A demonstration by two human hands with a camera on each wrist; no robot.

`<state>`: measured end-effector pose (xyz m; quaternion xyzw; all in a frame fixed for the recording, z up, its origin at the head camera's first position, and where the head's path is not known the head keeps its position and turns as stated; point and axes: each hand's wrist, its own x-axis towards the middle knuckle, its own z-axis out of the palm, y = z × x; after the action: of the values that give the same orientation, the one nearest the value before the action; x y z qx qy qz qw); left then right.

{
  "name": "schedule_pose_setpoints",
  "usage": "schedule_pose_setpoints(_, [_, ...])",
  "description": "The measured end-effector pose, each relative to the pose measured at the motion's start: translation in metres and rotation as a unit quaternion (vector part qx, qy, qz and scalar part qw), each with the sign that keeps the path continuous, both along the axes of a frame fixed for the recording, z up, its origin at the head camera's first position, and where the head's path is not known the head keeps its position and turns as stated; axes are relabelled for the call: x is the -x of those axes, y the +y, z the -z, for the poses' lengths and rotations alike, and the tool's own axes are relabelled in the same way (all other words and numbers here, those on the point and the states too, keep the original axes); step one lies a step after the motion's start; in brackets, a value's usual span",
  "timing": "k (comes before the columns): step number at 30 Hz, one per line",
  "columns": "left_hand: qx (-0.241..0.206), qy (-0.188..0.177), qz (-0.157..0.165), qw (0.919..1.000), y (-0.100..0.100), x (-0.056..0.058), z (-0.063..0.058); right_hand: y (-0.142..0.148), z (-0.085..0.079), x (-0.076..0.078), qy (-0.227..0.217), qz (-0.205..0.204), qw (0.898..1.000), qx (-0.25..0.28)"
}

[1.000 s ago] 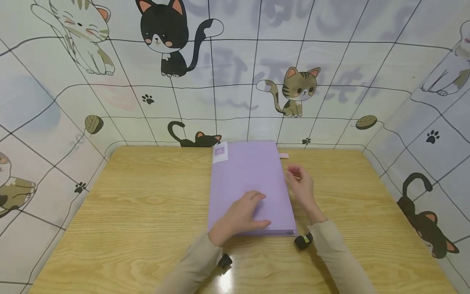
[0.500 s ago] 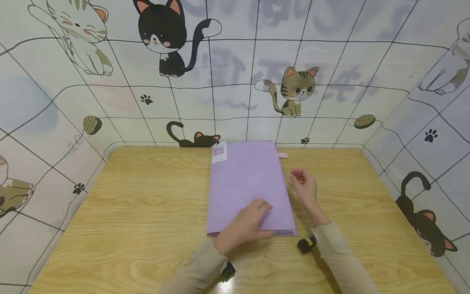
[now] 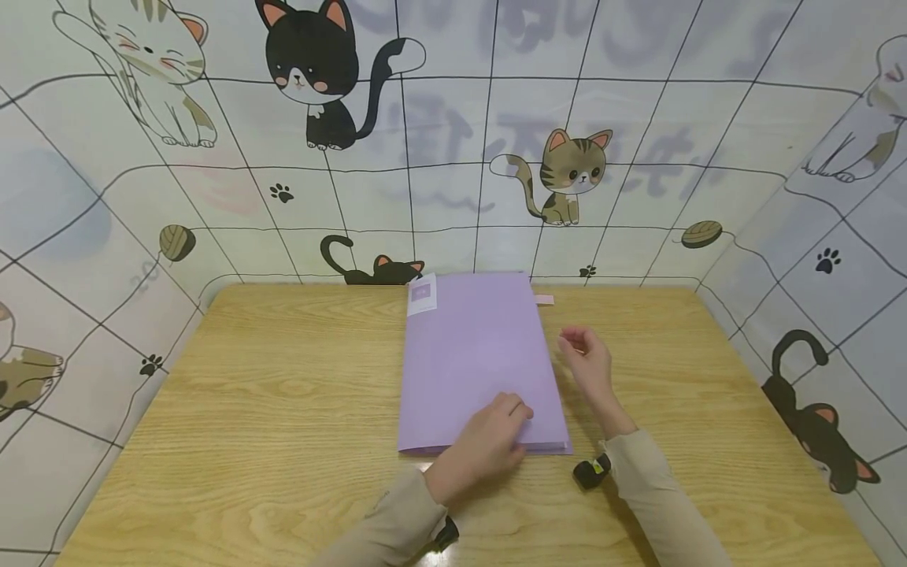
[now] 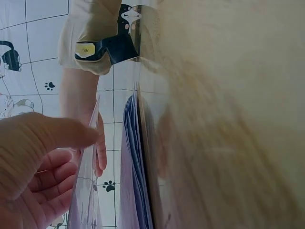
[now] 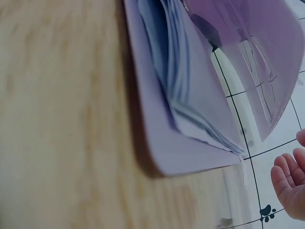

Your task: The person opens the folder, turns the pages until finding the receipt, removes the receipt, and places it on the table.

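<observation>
A light purple file folder (image 3: 475, 354) lies on the table with a white label (image 3: 423, 294) at its top left corner. My left hand (image 3: 485, 437) is at its front edge, towards the right corner. In the left wrist view my left hand (image 4: 40, 171) pinches the raised clear front cover (image 4: 86, 191), thumb on one side and fingers on the other. Beneath it show the stacked inner sleeves (image 5: 178, 62), and the lifted cover (image 5: 257, 57) stands apart from them. My right hand (image 3: 586, 358) hovers just right of the folder, fingers loosely bent, holding nothing.
The wood-grain table (image 3: 283, 394) extends around the folder. A pale pink tab (image 3: 545, 300) sticks out at the folder's upper right. A white grid-lined curtain (image 3: 453, 189) with cartoon cats encloses the back and sides. Black cameras sit at both wrists.
My left hand has slid right and towards the front edge, and its thumb has gone from spread out to tucked in at the cover. My right hand has drawn slightly away from the folder.
</observation>
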<state>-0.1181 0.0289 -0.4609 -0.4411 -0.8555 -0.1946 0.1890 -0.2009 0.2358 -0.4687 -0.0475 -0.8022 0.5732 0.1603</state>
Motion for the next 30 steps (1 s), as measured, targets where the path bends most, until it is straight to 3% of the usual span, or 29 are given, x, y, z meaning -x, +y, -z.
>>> schedule_pose_setpoints(8, [-0.018,0.032,-0.003,0.9993,0.002,-0.002,-0.001,-0.001,0.002,0.001,-0.016,0.004,1.000,0.003])
schedule_pose_setpoints(18, [-0.061,0.081,-0.013,0.9948,-0.001,-0.006,-0.013,-0.003,0.001,0.005,-0.024,-0.008,1.000,-0.004])
schedule_pose_setpoints(25, [-0.092,0.072,-0.021,0.9930,-0.004,-0.008,-0.022,-0.005,0.001,0.006,-0.047,-0.020,0.999,-0.011])
schedule_pose_setpoints(30, [-0.106,0.090,-0.040,0.9895,-0.006,-0.008,-0.027,-0.009,0.000,0.006,-0.048,-0.032,0.998,-0.019])
